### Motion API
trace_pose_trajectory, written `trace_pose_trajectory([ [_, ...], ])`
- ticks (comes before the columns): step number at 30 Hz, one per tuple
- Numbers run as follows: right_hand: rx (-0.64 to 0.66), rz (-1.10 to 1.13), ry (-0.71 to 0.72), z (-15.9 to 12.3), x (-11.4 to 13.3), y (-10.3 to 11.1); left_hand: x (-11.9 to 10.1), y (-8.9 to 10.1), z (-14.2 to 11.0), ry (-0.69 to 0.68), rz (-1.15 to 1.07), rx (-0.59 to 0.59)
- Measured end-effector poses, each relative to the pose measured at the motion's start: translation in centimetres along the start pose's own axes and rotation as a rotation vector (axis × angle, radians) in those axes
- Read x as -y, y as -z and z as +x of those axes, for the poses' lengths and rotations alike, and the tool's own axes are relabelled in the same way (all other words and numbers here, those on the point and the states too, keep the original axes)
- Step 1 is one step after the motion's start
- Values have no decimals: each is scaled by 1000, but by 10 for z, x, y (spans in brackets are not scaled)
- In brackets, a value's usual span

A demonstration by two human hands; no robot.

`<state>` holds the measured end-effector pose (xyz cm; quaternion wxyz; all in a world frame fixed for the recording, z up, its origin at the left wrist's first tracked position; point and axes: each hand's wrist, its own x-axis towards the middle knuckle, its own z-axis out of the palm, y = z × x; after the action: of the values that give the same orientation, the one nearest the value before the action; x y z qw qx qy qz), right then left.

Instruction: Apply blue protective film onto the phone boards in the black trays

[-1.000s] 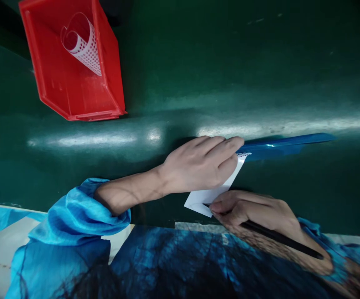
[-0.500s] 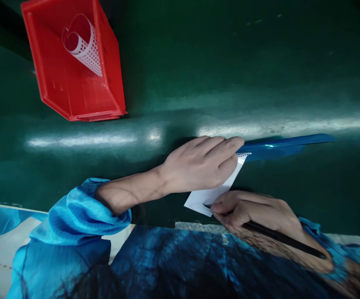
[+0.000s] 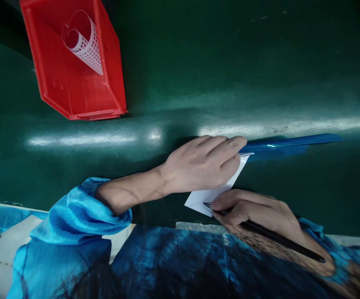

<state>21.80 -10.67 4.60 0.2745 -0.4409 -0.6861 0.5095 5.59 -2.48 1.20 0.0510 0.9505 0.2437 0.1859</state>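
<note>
The card lies on the counter, under the left hand and to the left of the right hand. Its long axis goes slantwise, from the lower left, near the person, to the upper right, where a dotted edge shows beyond the fingers. The left hand covers the middle of the card with its fingers curled; whether they pinch it or only press it, I cannot tell. The right hand pinches a black pen, and the tip is at the near end of the card. The pen slants down to the right, so the 2 long axes run across each other. For this near end, the right hand is the nearer of the 2 hands. A blue strip extends to the right from beside the left fingers; I cannot tell if they touch it.
</note>
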Motion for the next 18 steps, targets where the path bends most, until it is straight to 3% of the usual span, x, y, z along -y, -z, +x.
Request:
trace_pose_trajectory([
  [6, -2, -14, -15, -1, 3, 1, 0, 0, 0, -7, 5, -30],
  [18, 9, 5, 3, -2, 1, 1, 0, -1, 0, -5, -8, 19],
])
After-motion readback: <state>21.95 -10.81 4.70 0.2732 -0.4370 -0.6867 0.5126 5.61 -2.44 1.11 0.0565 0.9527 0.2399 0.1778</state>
